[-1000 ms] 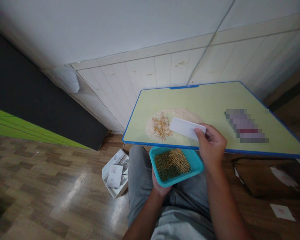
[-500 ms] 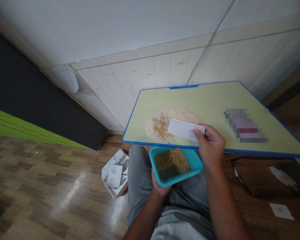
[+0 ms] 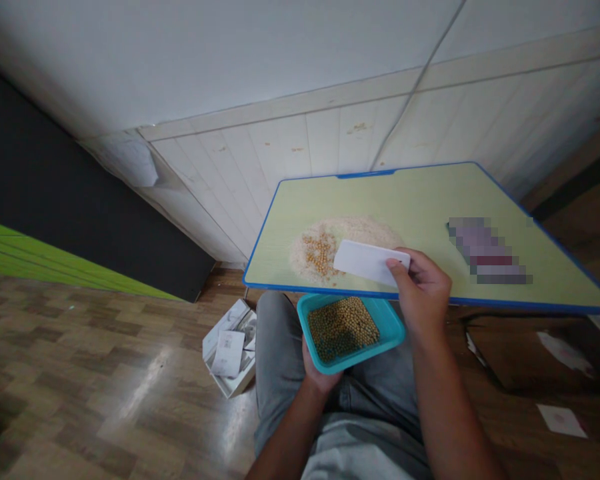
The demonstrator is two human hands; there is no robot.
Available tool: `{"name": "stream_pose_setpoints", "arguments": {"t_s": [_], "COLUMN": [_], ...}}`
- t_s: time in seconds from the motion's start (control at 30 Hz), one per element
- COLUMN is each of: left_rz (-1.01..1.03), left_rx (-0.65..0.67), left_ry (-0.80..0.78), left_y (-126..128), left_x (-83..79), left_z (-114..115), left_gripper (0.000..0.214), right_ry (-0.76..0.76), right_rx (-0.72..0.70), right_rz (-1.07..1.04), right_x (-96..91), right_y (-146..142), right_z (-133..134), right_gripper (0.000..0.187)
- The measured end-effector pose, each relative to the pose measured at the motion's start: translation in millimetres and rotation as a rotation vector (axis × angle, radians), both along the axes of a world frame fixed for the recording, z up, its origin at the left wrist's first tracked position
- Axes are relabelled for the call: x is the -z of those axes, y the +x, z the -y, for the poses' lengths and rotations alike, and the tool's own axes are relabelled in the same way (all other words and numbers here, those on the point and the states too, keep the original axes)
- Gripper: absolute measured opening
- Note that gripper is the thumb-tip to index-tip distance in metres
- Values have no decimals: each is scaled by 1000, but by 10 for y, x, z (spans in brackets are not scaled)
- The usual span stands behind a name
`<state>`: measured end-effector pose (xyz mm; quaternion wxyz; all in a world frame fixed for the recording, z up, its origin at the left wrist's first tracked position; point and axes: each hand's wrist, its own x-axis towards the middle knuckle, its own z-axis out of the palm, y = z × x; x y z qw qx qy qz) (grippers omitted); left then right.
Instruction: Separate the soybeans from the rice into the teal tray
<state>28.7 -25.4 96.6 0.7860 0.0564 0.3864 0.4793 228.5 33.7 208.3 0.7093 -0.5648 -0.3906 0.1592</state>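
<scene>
My right hand (image 3: 425,287) pinches a flat white card-like piece (image 3: 367,260) between thumb and fingers, low over the table. The free end of that piece lies beside a small heap of yellow soybeans (image 3: 320,255). Around and behind the beans spreads a pale, grain-like layer (image 3: 367,229), too fine to name surely. Below the table's near edge, my left hand (image 3: 317,370) holds a teal plastic tub (image 3: 393,323) from underneath, over my lap. Soybeans (image 3: 343,327) cover the tub's bottom, heaped toward its left side. Most of my left fingers are hidden under the tub.
The table (image 3: 420,193) has a light green top with a blue rim and stands against the white wall. A blurred-out flat object (image 3: 487,250) lies on its right part. On the floor are a white open box (image 3: 230,350), a brown carton (image 3: 530,353) and a paper (image 3: 563,420).
Almost nothing differs. The whole view has shifted very slightly, and both hands keep their holds on the tub and the white piece.
</scene>
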Motion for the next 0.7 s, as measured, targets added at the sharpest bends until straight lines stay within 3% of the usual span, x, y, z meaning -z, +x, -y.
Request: {"name": "stream_pose_setpoints", "arguments": {"t_s": [0.33, 0.7], "left_rz": [30, 56], "left_rx": [-37, -7], "left_ry": [-87, -119], "left_y": [-32, -32], "left_x": [83, 33], "left_z": [2, -30], "left_gripper": [37, 43], "right_ry": [-2, -14], "right_rx": [19, -25], "right_rz": [-40, -73], "right_x": [-1, -30], "right_y": [-15, -29], "right_z": [-1, -15], "right_gripper": [25, 23]}}
